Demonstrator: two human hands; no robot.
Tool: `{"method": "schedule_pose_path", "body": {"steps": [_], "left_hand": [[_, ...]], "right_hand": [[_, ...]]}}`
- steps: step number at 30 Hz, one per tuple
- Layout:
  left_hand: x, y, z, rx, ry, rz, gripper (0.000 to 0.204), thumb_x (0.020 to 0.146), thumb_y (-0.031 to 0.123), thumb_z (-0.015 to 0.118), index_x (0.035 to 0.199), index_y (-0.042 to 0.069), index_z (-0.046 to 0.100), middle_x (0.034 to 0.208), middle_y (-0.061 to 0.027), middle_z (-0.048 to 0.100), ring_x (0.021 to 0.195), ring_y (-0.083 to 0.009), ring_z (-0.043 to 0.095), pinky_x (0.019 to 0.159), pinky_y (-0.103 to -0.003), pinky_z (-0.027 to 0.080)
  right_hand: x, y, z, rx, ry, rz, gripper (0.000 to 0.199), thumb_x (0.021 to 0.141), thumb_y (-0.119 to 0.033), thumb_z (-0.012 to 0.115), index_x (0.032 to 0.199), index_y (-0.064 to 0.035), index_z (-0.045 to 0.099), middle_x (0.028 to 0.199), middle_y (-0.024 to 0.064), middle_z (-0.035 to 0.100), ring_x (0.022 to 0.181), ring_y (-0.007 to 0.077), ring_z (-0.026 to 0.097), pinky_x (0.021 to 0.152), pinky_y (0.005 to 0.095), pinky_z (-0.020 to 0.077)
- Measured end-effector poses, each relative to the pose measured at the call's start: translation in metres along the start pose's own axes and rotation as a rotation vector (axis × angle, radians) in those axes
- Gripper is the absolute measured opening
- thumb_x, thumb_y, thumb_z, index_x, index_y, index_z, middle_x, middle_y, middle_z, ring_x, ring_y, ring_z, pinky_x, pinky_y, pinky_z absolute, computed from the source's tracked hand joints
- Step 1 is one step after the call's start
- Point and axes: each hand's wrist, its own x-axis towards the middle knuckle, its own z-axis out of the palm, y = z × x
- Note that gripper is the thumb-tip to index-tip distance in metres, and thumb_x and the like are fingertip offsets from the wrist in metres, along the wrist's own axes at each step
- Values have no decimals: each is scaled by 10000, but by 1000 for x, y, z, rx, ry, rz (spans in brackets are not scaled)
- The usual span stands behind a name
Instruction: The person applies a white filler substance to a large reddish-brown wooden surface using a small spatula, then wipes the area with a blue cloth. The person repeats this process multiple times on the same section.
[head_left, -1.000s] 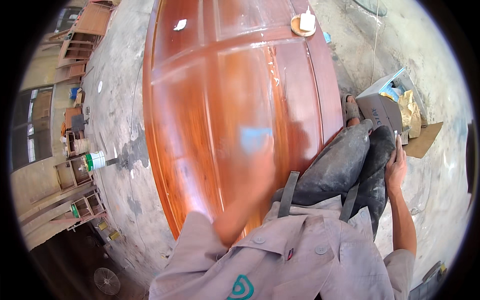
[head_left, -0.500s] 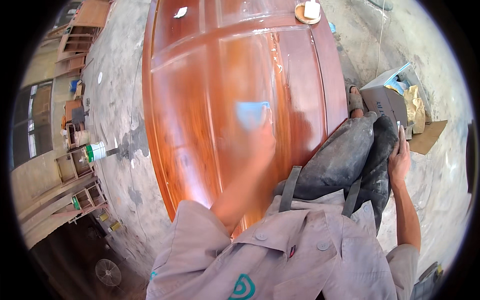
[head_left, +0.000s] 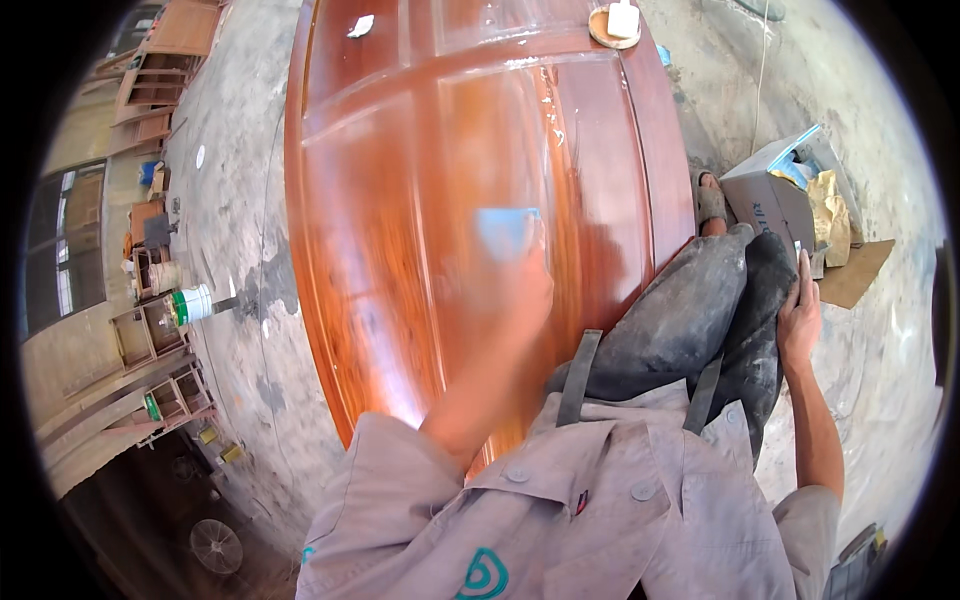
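Note:
A large reddish-brown panelled wooden door (head_left: 360,210) lies in front of me, glossy, with whitish smears on its far panels. My left hand (head_left: 533,275) presses a blue sheet (head_left: 503,230), sandpaper by its look, against the door's middle panel. Motion blurs the sheet and that hand's wrist, and the fingers show only in part. Off to the right, my right hand (head_left: 800,315) lies along my dark, dusty trouser knee (head_left: 755,300) with its fingers stretched out. A small pale bit shows at its fingertips; I cannot tell whether it touches them.
An open cardboard box (head_left: 775,200) with crumpled paper stands beyond my right knee. On the door's far end are a round dish with a white block (head_left: 622,22) and a white scrap (head_left: 361,26). Wooden frames, a white-green bucket (head_left: 192,303) and a fan (head_left: 216,546) are at left.
The blue sheet and my left hand have shifted very slightly toward me on the door. My right hand stays on the knee.

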Motion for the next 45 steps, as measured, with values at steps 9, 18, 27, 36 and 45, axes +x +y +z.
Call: {"method": "schedule_pose_path", "body": {"steps": [9,18,27,36,45], "left_hand": [[87,3,8,-183,110,38,578,915,-39,492,1490,-29,554,1571,-252,506,1504,-594,289,1289,-553,253],[293,2,-43,446,-119,161,594,927,-21,465,1511,36,552,1597,-210,491,1506,-578,297,1276,-550,284],[284,-16,-32,-93,121,47,616,894,-49,468,1502,3,543,1558,-259,509,1452,-614,347,1262,-562,292],[301,-8,-45,361,-109,30,629,904,-75,443,1524,-3,519,1621,-225,454,1523,-579,264,1255,-567,312],[293,-1,-39,-210,-35,-128,566,954,-20,458,1514,-1,533,1593,-247,477,1505,-583,298,1243,-556,342]], "right_hand": [[7,0,-5,-18,66,-33,503,1071,-93,536,1563,-198,528,1152,178,689,1046,390,667,888,462,527],[9,-5,-5,85,-31,99,566,1025,-2,524,1576,-130,507,1399,200,644,1250,400,626,1034,452,499],[15,2,-2,64,-34,51,523,1024,12,504,1541,-61,528,1501,178,598,1378,377,570,1121,435,466],[16,5,-3,67,-30,52,508,1041,-6,506,1546,-58,521,1494,200,596,1374,392,569,1111,443,471],[19,-5,-6,96,-67,83,500,1056,-32,510,1550,-100,530,1467,203,614,1346,393,586,1087,452,481]]}}
